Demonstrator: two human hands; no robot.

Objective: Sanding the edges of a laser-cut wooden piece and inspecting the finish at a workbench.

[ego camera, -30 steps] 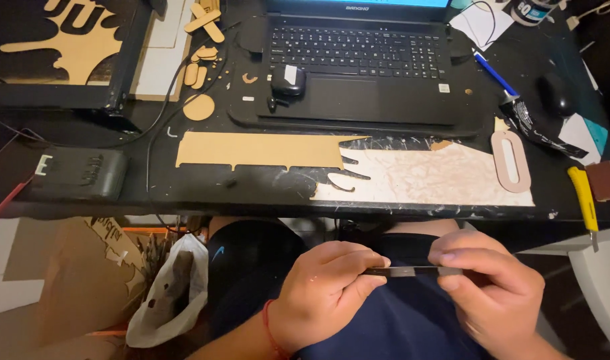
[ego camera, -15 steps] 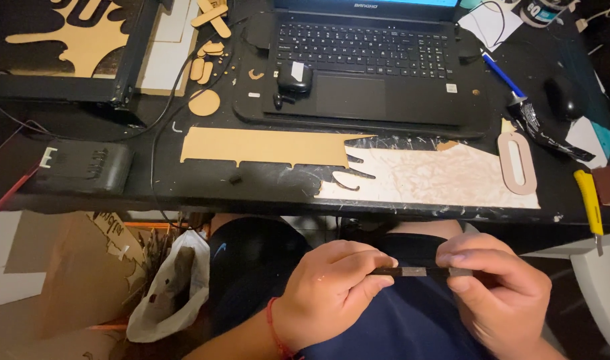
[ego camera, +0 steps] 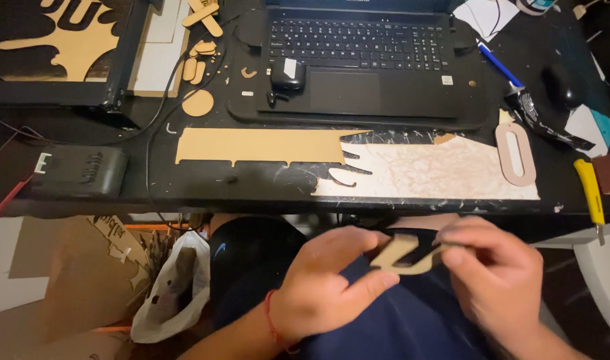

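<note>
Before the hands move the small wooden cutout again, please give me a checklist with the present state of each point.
1. Both hands on the wooden cutout: ok, left hand and right hand pinch it over the lap.
2. Piece whole: cannot tell, the picture is blurred.
3. Desk edge apart from the hands: ok.
4. Yellow-handled knife out of the way: ok, it lies at the right of the desk.
5. Laptop away from the work: ok.

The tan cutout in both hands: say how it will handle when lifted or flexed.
The cutout looks like thin flat board, so probably stiff and light. Its narrow openwork could snap if bent. The left hand and right hand pinch its ends, which suggests it takes a fingertip grip without sagging.
</note>
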